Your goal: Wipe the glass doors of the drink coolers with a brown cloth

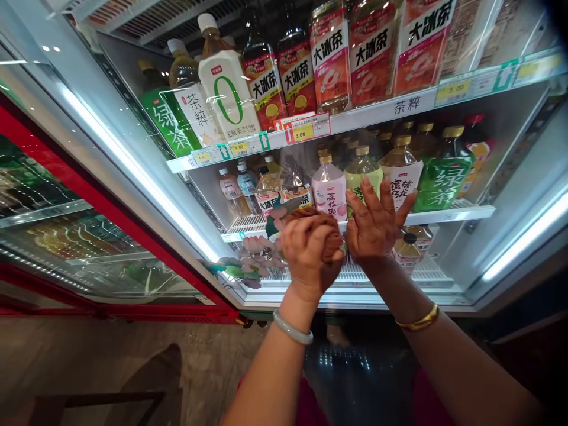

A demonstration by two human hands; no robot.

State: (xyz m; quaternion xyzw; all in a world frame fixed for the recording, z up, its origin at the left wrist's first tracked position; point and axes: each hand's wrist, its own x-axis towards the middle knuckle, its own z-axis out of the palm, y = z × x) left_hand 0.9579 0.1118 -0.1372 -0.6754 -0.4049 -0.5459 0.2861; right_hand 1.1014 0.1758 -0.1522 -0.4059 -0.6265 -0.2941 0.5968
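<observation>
My left hand [309, 254], wearing a pale bangle [293, 328], is closed around a bunched brown cloth [326, 228] at the glass door [284, 284] of a lit drinks fridge. Beside it, my right hand [375, 228] lies flat on the glass with its fingers spread, a gold bracelet [419, 321] on the wrist. Behind the glass, a pink-labelled bottle [329, 183] stands just above the cloth. A yellow-green bottle [361, 168] is partly covered by my right fingers. Pink and green flower decals [260, 255] are on the door, left of the cloth.
Large iced tea bottles [331, 56] fill the upper shelf, above price tags [304, 131]. Green tea bottles [445, 177] stand on the middle shelf. A second fridge with a red frame [133, 201] adjoins on the left. Below lies a brown floor [208, 361].
</observation>
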